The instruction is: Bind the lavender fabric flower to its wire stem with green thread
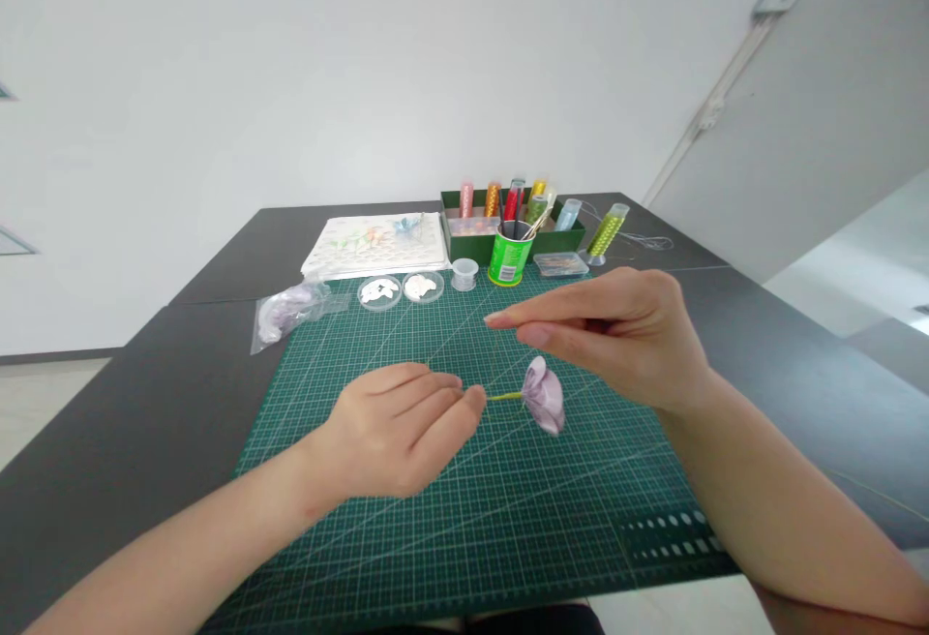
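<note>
A pale purple flower (544, 397) lies sideways in the air over the green cutting mat (464, 538), its head pointing right. My left hand (410, 427) is closed on its thin yellow-green stem (506, 396), with the fingertips a little left of the bloom. Above and to the right of the flower is my right hand (606, 330), apart from it. The thumb and fingers of that hand point left and come close together; whether something thin is pinched at the tips is too small to tell.
Behind the mat stand a green can (507, 258) of tools, a dark green box (461, 246) with thread spools, a green spool (608, 231) and small dishes (379, 292). White sheets (334, 253) and a plastic bag (286, 311) are at the back left.
</note>
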Action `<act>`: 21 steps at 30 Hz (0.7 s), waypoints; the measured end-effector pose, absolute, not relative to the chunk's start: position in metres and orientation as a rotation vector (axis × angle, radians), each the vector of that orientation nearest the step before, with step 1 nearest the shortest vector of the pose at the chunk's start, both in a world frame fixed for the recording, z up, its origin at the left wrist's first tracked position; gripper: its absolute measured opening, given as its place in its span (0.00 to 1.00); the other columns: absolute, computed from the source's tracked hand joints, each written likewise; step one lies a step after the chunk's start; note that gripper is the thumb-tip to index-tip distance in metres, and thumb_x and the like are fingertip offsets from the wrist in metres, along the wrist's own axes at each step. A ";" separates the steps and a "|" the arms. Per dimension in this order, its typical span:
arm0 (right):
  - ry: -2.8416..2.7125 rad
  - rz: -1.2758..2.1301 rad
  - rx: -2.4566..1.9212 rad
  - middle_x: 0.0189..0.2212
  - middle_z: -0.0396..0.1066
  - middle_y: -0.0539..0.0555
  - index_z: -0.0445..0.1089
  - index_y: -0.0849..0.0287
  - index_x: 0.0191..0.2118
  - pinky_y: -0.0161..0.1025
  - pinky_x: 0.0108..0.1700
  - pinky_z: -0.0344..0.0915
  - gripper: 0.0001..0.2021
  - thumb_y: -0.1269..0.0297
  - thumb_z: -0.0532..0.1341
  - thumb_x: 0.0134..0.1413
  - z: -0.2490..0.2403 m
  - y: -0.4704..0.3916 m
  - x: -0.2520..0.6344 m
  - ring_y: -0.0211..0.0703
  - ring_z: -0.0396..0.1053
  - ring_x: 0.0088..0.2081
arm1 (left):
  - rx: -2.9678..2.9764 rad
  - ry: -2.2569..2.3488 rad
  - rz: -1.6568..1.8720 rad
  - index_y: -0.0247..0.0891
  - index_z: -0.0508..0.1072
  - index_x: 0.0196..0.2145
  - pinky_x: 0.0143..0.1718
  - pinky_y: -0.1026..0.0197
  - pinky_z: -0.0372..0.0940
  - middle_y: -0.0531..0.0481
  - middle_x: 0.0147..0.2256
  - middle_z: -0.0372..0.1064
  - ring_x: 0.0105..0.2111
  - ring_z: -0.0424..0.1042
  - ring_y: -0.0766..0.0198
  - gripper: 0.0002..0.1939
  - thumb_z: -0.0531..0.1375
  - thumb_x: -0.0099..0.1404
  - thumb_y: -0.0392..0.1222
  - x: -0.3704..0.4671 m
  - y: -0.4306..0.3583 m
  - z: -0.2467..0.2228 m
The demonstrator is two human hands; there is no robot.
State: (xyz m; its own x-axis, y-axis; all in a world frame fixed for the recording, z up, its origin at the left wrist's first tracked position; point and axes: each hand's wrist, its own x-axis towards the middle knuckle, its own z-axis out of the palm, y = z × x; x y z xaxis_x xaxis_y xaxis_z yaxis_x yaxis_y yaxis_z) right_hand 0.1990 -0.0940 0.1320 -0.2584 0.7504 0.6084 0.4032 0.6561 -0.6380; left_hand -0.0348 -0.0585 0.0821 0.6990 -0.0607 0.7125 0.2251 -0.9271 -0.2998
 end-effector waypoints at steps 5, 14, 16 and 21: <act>-1.849 0.559 -0.934 0.13 0.61 0.45 0.85 0.55 0.42 0.34 0.17 0.41 0.08 0.67 0.68 0.61 0.129 -0.087 0.198 0.30 0.46 0.17 | -2.582 -0.078 -1.139 0.31 0.76 0.40 0.43 0.63 0.75 0.49 0.34 0.83 0.36 0.83 0.65 0.08 0.57 0.74 0.32 -0.037 -0.065 0.087; -1.897 0.770 -0.935 0.14 0.61 0.45 0.84 0.60 0.43 0.34 0.18 0.40 0.10 0.63 0.66 0.61 0.116 -0.071 0.193 0.30 0.45 0.18 | -2.519 -0.085 -1.232 0.31 0.77 0.39 0.35 0.64 0.76 0.49 0.33 0.84 0.34 0.83 0.66 0.09 0.56 0.75 0.32 -0.041 -0.071 0.095; -1.917 0.822 -0.926 0.16 0.67 0.47 0.84 0.60 0.43 0.34 0.18 0.42 0.10 0.63 0.66 0.61 0.113 -0.068 0.192 0.30 0.47 0.18 | -2.543 -0.108 -1.145 0.31 0.76 0.39 0.35 0.65 0.76 0.49 0.33 0.84 0.34 0.83 0.66 0.04 0.60 0.72 0.31 -0.044 -0.072 0.098; -1.980 0.888 -0.950 0.30 0.80 0.54 0.84 0.57 0.42 0.33 0.24 0.56 0.09 0.63 0.67 0.60 0.106 -0.064 0.193 0.35 0.65 0.25 | -2.472 -0.202 -1.166 0.35 0.75 0.36 0.30 0.65 0.75 0.52 0.28 0.81 0.27 0.81 0.66 0.04 0.64 0.68 0.30 -0.049 -0.068 0.105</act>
